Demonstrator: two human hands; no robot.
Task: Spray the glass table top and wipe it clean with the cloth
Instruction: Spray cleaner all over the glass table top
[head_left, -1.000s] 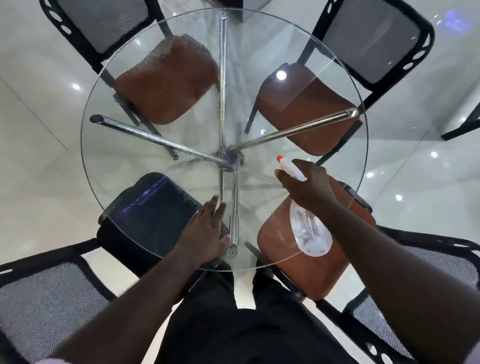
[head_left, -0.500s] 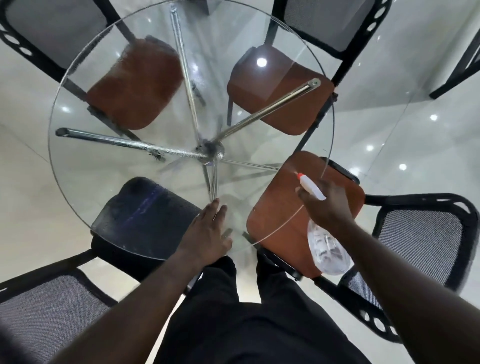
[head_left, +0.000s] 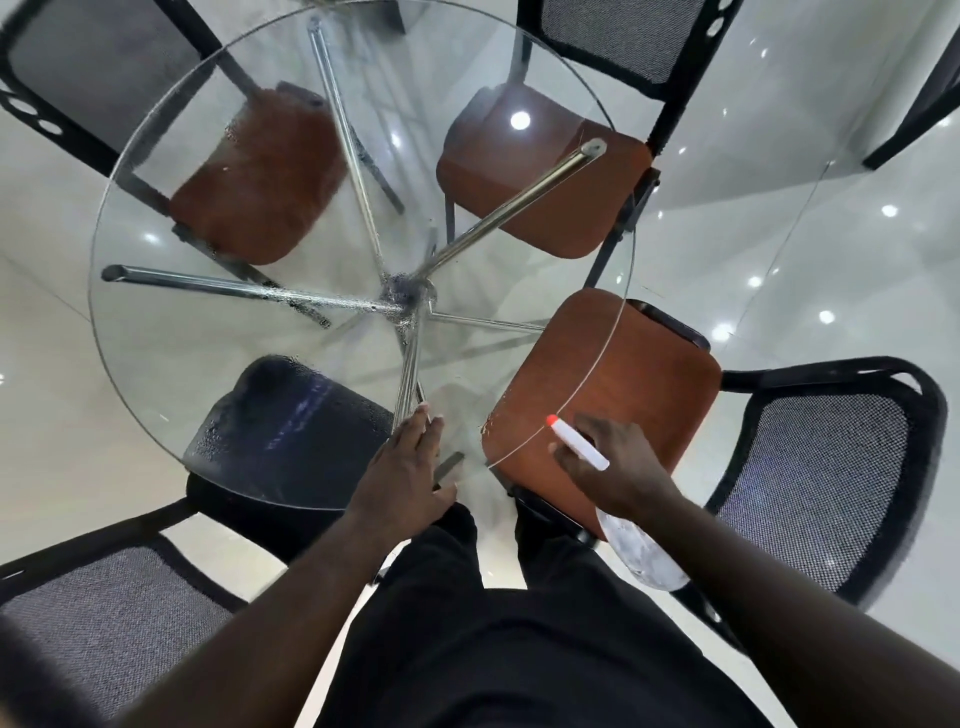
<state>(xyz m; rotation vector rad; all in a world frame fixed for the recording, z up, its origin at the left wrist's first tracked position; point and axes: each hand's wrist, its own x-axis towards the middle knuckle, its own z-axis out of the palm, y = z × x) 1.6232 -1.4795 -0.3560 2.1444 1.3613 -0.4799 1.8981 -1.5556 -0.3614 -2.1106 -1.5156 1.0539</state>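
Observation:
A round glass table top on chrome legs fills the middle of the view, with fine droplets on parts of it. My left hand lies flat with straight fingers on the near edge of the glass. My right hand grips a clear spray bottle with a white nozzle and red tip, held just off the table's near right edge, nozzle pointing at the glass. No cloth is visible.
Mesh-backed chairs ring the table: brown seats at far left, far right and near right, a black seat at near left. My legs in black trousers stand at the near edge. The floor is glossy white tile.
My right hand with the bottle has pulled back from above the glass to beyond its near right edge. The view has swung left. My left hand stays on the glass.

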